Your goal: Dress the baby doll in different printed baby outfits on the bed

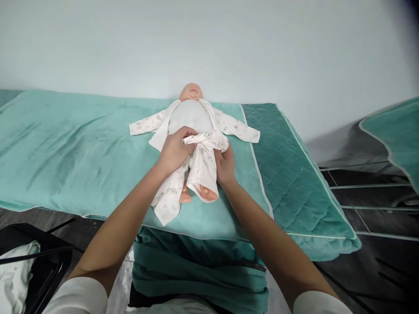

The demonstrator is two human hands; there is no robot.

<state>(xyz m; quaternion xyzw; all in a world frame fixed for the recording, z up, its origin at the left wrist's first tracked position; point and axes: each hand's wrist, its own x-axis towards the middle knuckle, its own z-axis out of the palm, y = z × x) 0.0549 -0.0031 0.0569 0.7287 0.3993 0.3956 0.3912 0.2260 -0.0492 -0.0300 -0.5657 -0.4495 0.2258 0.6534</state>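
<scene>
A baby doll [190, 115] lies on its back with its head toward the wall. It wears an open white printed jacket [238, 126], its sleeves spread to both sides. White printed baby trousers [203, 168] are partly on its legs, with the waistband bunched up. One doll foot [209, 192] pokes from the right trouser leg; the other foot [185, 194] lies beside the left trouser leg, which hangs flat. My left hand [178, 149] pinches the waistband near the doll's belly. On the other side, my right hand [225, 163] grips the trousers, some of its fingers hidden by the cloth.
The doll rests on a green padded bed [81, 161] against a white wall [209, 48]. A quilted dark green cover [288, 174] lies at the right end. Folded green cloth [199, 270] sits below the front edge. A black chair [49, 270] holding white cloth [16, 274] stands lower left.
</scene>
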